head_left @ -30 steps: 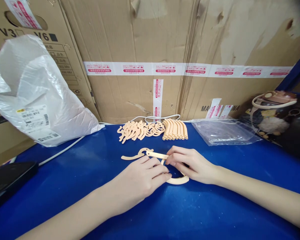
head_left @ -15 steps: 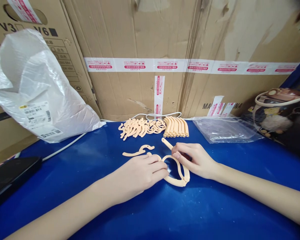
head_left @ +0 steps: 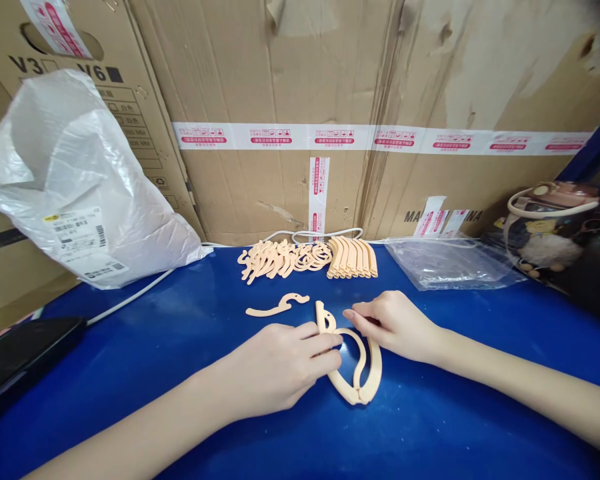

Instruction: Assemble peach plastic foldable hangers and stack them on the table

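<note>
While both hands pinched the peach loop assembly [head_left: 360, 367] flat on the blue worktop [head_left: 190, 320], left hand [head_left: 280, 363] steadying, right hand [head_left: 395, 323] gripping its rim, fitting seemed underway; the hooked piece [head_left: 277, 307] beside likely needed adding.

Blue tabletop [head_left: 430, 427], taped cardboard boxes [head_left: 330, 87] as back wall, even light

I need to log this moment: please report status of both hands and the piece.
Left hand and right hand both pinching the loop piece, flat on table. Loose hook piece just behind, apart. Nothing blocking.
</note>
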{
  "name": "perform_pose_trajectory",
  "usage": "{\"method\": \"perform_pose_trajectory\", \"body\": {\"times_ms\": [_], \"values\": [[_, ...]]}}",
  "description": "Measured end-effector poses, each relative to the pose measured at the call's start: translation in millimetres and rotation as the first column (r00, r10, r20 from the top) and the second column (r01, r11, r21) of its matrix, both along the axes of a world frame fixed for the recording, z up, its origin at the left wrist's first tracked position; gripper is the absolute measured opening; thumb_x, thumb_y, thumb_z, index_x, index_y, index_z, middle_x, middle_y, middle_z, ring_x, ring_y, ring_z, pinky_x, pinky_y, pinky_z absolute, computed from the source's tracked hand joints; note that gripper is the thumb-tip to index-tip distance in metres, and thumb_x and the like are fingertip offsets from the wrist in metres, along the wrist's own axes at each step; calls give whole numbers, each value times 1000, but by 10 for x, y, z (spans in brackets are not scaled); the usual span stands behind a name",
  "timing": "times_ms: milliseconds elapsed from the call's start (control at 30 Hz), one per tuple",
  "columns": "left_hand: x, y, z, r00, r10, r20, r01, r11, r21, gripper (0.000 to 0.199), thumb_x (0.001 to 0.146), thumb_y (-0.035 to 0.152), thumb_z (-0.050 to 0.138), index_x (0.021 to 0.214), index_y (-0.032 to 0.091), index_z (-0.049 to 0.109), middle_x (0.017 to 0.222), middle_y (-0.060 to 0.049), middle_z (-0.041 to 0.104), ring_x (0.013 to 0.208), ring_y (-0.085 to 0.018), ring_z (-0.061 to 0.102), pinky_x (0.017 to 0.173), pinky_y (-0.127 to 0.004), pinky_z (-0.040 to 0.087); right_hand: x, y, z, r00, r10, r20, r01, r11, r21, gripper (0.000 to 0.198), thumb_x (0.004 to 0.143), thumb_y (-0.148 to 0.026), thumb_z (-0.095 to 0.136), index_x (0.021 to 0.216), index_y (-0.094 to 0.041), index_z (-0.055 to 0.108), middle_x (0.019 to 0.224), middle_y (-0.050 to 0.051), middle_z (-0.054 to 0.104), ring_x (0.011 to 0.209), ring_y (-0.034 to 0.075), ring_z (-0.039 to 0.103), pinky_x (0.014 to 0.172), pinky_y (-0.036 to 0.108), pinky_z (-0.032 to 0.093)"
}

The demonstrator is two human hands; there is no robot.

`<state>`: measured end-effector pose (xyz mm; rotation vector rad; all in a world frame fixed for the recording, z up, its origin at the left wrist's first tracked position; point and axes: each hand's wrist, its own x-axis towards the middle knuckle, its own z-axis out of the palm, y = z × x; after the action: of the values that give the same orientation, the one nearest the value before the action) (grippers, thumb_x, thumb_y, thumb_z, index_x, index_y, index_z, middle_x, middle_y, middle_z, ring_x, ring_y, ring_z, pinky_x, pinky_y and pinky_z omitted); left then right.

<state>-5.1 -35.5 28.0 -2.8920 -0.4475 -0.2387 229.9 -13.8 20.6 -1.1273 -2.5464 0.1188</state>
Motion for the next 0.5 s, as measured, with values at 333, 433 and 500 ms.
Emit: {"method": "perform_pose_trajectory", "body": {"times_ms": [333,433,500], "values": [[44,-40,37,994,50,94,-38,991,-128,16,95,24,45,95,14,58,114,-8,65,100,-22,60,83,-34,52,-189,209,244,999,33,6,-34,999,42,25,95,-31,47,80,-18,62,69,-1,57,60,10,50,56,22,32],[66,-43,30,973,157,168,-120,970,-210,19,94,32,50,86,16,56,94,-5,66,89,-20,62,77,-31,52,-364,323,248,994,53,91,-58,997,54,20,93,-33,53,101,-21,66,92,3,61,75,14,58,59,24,36],[68,-39,25,954,242,176,-187,942,-279,12,91,26,55,83,17,54,88,-2,64,83,-18,62,71,-29,51,-477,384,229,992,42,116,-47,998,40,22,92,-35,55,102,-20,68,93,5,60,75,16,59,58,24,36]]}}
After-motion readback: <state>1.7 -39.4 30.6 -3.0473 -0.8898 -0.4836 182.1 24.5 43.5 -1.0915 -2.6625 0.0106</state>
